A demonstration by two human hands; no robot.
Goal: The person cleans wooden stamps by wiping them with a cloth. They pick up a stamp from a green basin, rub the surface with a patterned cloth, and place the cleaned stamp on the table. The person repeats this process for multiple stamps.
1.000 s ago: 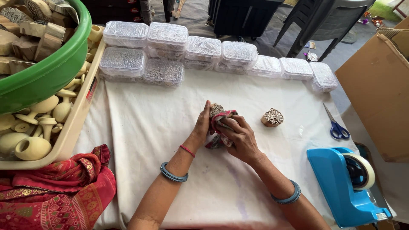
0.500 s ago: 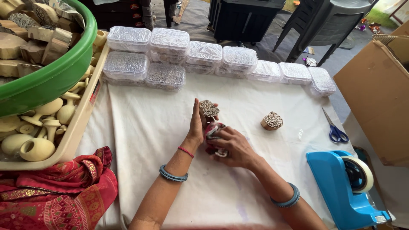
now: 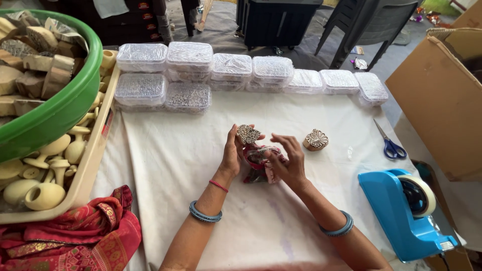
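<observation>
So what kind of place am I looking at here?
Probably a small craft packing station. The left hand holds a carved wooden block above a cloth pouch; lidded clear boxes line the white-covered table, with a blue tape dispenser and scissors nearby.

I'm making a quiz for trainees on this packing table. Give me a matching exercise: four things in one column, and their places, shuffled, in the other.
Things:
1. scissors
2. tape dispenser
3. green tub
4. carved wooden block

Places:
A. far left, filled with wooden pieces
B. raised in the left hand
C. on the white cloth near its right edge, beside the cardboard box
D. near right corner of the table

Pairs: 1-C, 2-D, 3-A, 4-B
</observation>
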